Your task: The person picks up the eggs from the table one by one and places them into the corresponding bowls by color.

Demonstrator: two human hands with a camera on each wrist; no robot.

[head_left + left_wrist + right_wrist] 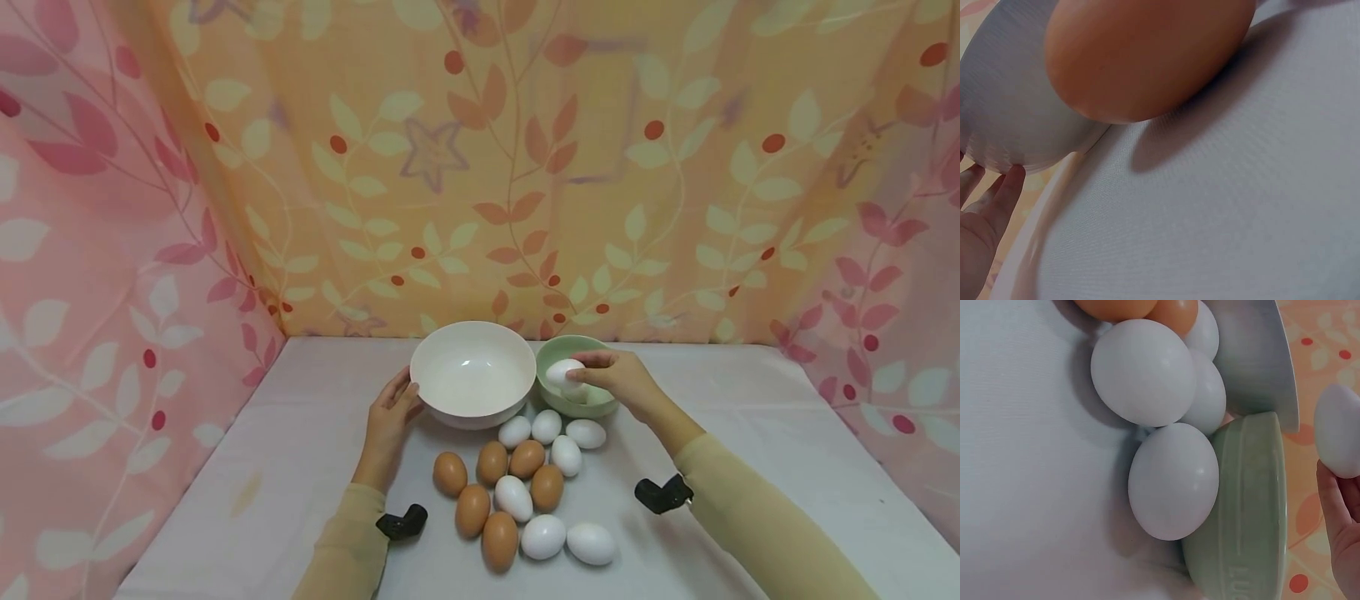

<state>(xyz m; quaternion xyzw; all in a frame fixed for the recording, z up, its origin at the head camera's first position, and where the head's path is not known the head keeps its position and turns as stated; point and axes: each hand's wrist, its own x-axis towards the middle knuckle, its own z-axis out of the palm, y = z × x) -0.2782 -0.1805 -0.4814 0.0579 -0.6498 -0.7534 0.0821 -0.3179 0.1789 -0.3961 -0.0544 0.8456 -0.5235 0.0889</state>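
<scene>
My left hand (388, 417) rests against the left side of a large white bowl (468, 418), its fingertips touching the outer wall. In the left wrist view the fingers (1007, 194) lie nearly straight along the bowl's side. To the right stands a smaller green bowl (594, 410), close beside the white one. Over it, my right hand (626, 382) pinches a white egg (564, 372) between thumb and fingers. A pale rounded shape (576, 393) shows inside the green bowl below that egg. The inside of the white bowl shows no egg.
Several white eggs (546, 427) and brown eggs (472, 511) lie in a loose cluster on the white-covered table (300, 450), in front of both bowls. Patterned cloth (480, 167) hangs behind and on both sides. Each sleeve carries a black wrist device (402, 523).
</scene>
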